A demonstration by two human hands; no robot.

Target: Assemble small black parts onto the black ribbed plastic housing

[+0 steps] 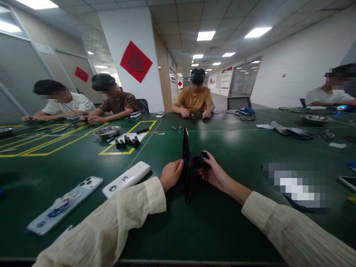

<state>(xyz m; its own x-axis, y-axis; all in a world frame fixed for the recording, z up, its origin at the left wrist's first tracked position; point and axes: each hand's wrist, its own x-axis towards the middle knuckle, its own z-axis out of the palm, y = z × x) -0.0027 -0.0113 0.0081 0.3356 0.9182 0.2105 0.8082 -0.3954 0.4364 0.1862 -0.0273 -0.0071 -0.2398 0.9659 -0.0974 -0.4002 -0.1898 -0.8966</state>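
Note:
A thin black flat panel (187, 167) stands upright on edge in front of me, seen nearly side-on. From its right face juts a black block-like mount (198, 161); its exact kind is unclear. My left hand (172, 174) is closed at the panel's left side, the fingertips partly hidden by the panel's edge. On the other side, my right hand (214, 171) wraps its fingers and thumb around the mount. A white power bank (127, 178) lies left of my left hand, beside a phone in a clear decorated case (66, 204).
Several black cylindrical parts (127, 141) and a metal bowl (107, 132) sit at the left on the green table (236, 230). Across from me sits a person in a mustard shirt (194, 98). Gloves (292, 131) and another metal bowl (315, 119) lie to the right.

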